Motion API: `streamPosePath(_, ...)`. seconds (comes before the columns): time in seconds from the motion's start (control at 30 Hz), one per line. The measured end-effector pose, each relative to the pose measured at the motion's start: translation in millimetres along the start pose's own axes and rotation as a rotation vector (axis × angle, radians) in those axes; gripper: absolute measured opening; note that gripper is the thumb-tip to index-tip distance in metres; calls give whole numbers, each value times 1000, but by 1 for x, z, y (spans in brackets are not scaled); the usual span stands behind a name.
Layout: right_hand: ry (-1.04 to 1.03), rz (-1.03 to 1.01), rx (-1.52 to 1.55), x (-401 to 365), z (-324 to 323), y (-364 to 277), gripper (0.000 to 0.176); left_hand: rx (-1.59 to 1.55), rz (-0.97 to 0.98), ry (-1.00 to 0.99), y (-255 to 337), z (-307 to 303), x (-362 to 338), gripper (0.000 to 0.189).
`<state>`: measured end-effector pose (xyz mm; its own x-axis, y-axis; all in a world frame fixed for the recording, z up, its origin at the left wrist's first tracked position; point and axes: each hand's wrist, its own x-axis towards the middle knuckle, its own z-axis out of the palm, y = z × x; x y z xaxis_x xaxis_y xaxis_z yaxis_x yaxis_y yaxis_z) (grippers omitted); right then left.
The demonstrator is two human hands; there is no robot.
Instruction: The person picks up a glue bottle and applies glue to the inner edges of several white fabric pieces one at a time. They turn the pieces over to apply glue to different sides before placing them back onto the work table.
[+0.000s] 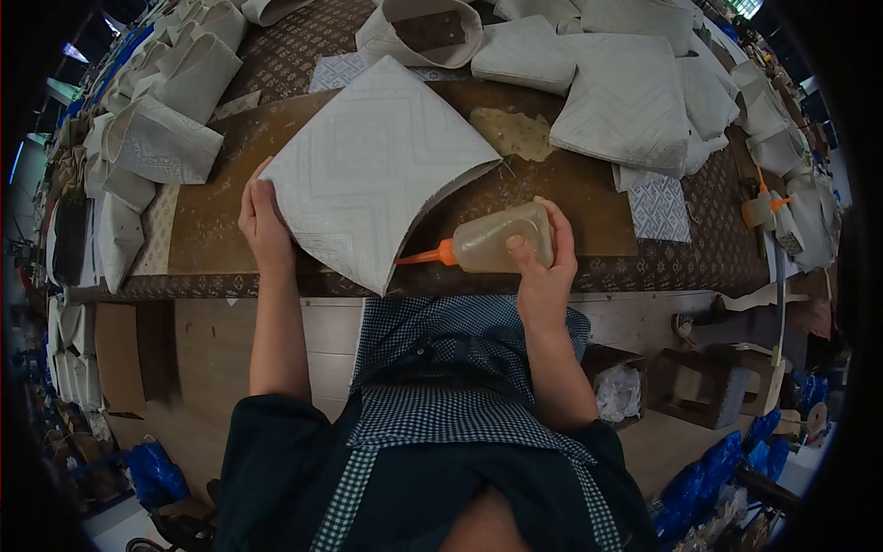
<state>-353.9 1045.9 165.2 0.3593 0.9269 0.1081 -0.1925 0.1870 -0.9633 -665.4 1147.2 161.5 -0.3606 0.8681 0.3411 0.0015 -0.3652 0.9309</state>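
Observation:
My left hand (265,216) is closed on the left edge of a white, diamond-embossed sleeve-like piece (377,166), which is tilted over the table with one corner toward me. In my right hand (544,267) is a translucent squeeze bottle (492,241), lying nearly sideways. Its orange nozzle (432,254) points left, and the tip meets the lower right edge of the white piece. Whether anything comes out of the tip is too small to tell. Under both lies a brown work board (589,207), where a yellowish stained scrap (511,133) rests behind the bottle.
More white embossed pieces (625,101) are piled at the back right, and others (166,138) at the left. A second orange-tipped bottle (760,210) stands at the far right. Below the table are a cardboard box (120,354) and a bin with clear plastic (618,394). Another person's foot (682,328) shows at right.

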Motion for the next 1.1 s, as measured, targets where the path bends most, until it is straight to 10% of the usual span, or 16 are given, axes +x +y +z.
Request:
streamPosePath(0.37, -48, 76, 66, -18, -2, 0, 62, 373, -88, -322, 33, 2, 74, 36)
streamPosePath(0.67, 20, 56, 58, -25, -12, 4, 65, 948, 228, -869, 8, 160, 128, 37)
streamPosePath(0.93, 151, -27, 187, -15, -32, -9, 64, 839, 366, -596, 42, 138, 147, 28)
streamPosePath(1.1, 289, -151, 252, 0, -39, -26, 62, 136, 381, -341, 101, 100, 127, 25)
